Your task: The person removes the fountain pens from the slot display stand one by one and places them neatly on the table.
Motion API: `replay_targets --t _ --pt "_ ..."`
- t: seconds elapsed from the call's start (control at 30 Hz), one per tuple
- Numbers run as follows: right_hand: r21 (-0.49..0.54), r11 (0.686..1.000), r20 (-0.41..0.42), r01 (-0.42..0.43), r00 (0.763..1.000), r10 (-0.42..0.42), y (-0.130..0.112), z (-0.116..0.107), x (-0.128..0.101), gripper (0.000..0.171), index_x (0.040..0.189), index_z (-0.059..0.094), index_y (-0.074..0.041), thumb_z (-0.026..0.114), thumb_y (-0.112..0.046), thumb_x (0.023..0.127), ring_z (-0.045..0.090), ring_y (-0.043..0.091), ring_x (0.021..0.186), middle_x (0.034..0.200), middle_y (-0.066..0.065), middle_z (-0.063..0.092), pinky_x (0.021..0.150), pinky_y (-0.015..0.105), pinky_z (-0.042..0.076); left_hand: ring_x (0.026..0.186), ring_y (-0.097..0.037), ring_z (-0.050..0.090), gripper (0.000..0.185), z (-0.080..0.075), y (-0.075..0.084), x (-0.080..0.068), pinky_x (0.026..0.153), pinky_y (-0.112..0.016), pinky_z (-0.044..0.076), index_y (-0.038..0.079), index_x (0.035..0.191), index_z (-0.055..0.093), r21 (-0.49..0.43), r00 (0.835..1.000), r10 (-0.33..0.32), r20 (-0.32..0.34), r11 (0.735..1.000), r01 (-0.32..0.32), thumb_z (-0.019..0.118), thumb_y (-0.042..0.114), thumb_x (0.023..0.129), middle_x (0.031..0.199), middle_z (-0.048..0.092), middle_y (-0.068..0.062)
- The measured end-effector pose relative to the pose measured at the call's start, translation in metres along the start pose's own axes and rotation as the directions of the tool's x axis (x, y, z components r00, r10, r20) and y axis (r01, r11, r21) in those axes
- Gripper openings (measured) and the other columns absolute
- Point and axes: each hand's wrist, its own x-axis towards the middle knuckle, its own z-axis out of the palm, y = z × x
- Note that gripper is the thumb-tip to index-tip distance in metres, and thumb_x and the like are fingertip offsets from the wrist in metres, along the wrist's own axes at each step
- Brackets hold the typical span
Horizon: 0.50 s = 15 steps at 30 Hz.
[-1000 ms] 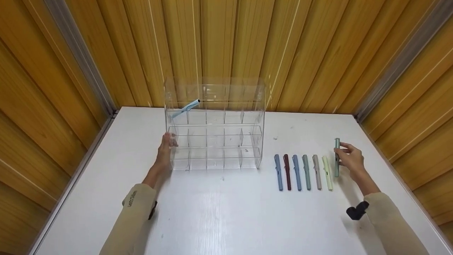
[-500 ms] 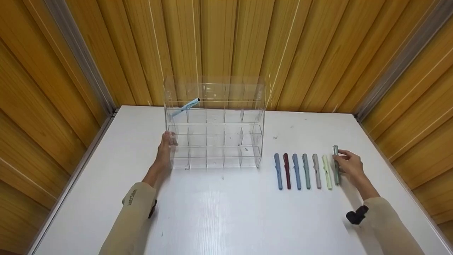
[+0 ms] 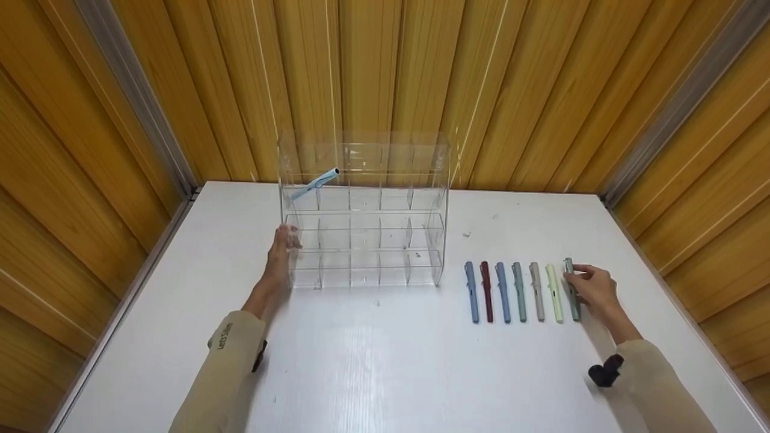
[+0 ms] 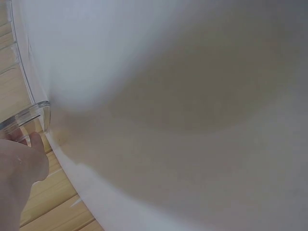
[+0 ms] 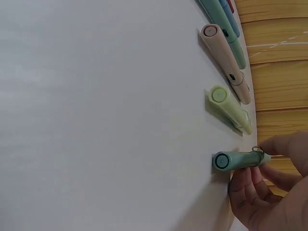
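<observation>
Head view: my right hand sits at about 4 o'clock on the white worktop, fingers curled round the grey-green pen, pinching it near its far end. That pen lies flat on the worktop as the rightmost one of a row, just beside the pale green pen and roughly parallel to it. Going toward 9 o'clock from there: beige pen, teal pen, blue pen, dark red pen, second blue pen. All seven lie side by side, near each other, with small gaps. Right wrist view confirms the grip: thumb and fingertips on the grey-green pen's barrel, its round end cap facing the camera, the pale green and beige pens apart from it. My left hand is at 9 o'clock of the clear acrylic organizer, fingers fairly straight and resting against its left wall, not wrapped round anything. Left wrist view is mostly blur; I can only make out a fingertip at the organizer's clear edge. The organizer stands upright at 12 o'clock, near the wood-panel wall, three tiers of compartments. One light blue pen leans tilted in the top tier, leftmost compartment. Row of pens is well apart from the left hand, and near the organizer's right side.
</observation>
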Motion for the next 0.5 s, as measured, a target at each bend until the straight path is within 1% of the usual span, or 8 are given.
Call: replay_targets --t 0.13,0.2,0.3,0.37,0.5 --pt "-0.108 0.992 -0.010 0.071 0.997 -0.072 0.0030 -0.0004 -0.0018 0.056 0.144 0.049 0.017 0.060 -0.022 0.105 0.063 0.008 0.078 0.116 0.033 0.064 0.061 0.022 0.058 0.145 -0.041 0.028 0.079 0.0012 -0.0005 -0.0021 0.120 -0.063 0.021 0.012 0.158 0.029 -0.001 0.999 -0.037 -0.008 0.999 0.037 0.010 0.069 0.106 0.147 0.032 -0.021" --pt "-0.156 0.983 -0.009 0.098 0.995 -0.100 0.0034 0.0006 -0.0014 0.054 0.141 0.050 0.018 0.062 -0.020 0.104 0.063 0.009 0.076 0.115 0.036 0.065 0.059 0.022 0.057 0.143 -0.041 0.029 0.080 0.0007 -0.0001 -0.0026 0.117 -0.061 0.025 0.013 0.158 0.029 -0.002 0.999 -0.047 -0.008 0.999 0.047 0.011 0.070 0.105 0.147 0.032 -0.020" --pt "-0.195 0.974 -0.004 0.117 0.993 -0.121 0.0047 0.0019 -0.0011 0.053 0.139 0.052 0.019 0.062 -0.019 0.104 0.062 0.012 0.075 0.114 0.038 0.065 0.057 0.021 0.054 0.142 -0.040 0.031 0.079 0.0008 0.0001 -0.0024 0.116 -0.059 0.028 0.011 0.158 0.029 0.000 0.999 -0.044 -0.008 0.999 0.044 0.010 0.068 0.106 0.147 0.033 -0.021" --pt "-0.209 0.970 -0.008 0.126 0.991 -0.131 0.0056 0.0023 -0.0008 0.052 0.137 0.053 0.020 0.062 -0.019 0.104 0.062 0.013 0.075 0.114 0.039 0.065 0.057 0.021 0.051 0.142 -0.041 0.030 0.079 0.0008 0.0000 -0.0021 0.117 -0.059 0.027 0.010 0.158 0.028 0.001 0.999 -0.040 -0.003 0.999 0.040 0.009 0.067 0.107 0.147 0.032 -0.022" --pt "-0.223 0.966 -0.026 0.130 0.990 -0.140 0.0074 0.0032 -0.0006 0.052 0.136 0.054 0.020 0.062 -0.020 0.104 0.062 0.015 0.076 0.115 0.040 0.065 0.057 0.020 0.049 0.142 -0.040 0.028 0.078 0.0015 -0.0007 -0.0012 0.120 -0.063 0.019 0.008 0.157 0.028 0.001 1.000 -0.021 0.000 1.000 0.021 0.008 0.065 0.107 0.146 0.032 -0.023"
